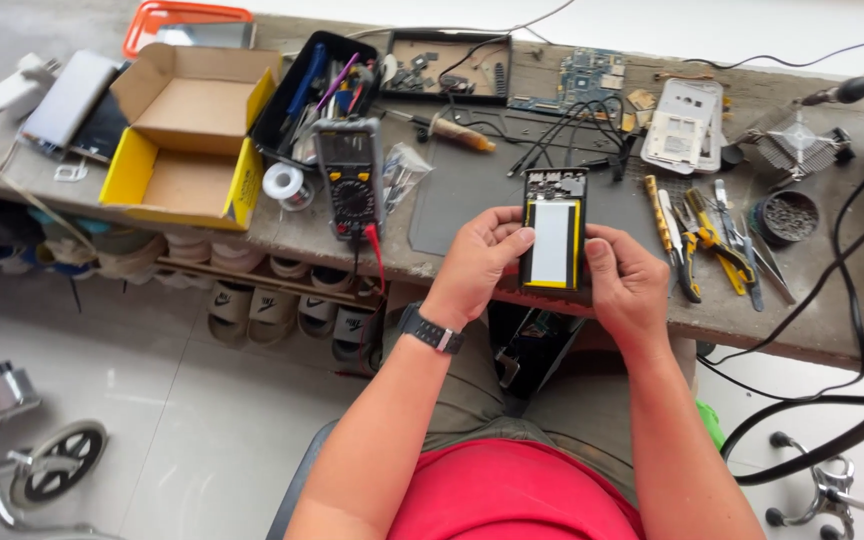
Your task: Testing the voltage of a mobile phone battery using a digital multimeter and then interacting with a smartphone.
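The opened phone [554,230], battery exposed, is gripped at its edges by both hands: left hand [479,262], right hand [627,283], just right of the multimeter [351,178] on the desk [472,195].

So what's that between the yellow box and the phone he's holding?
A black multimeter with red lead, beside a solder spool, lies between the yellow box and opened phone, head view.

Workbench [352,245] w/ multimeter [350,180], cardboard box [189,135], pliers [704,242].
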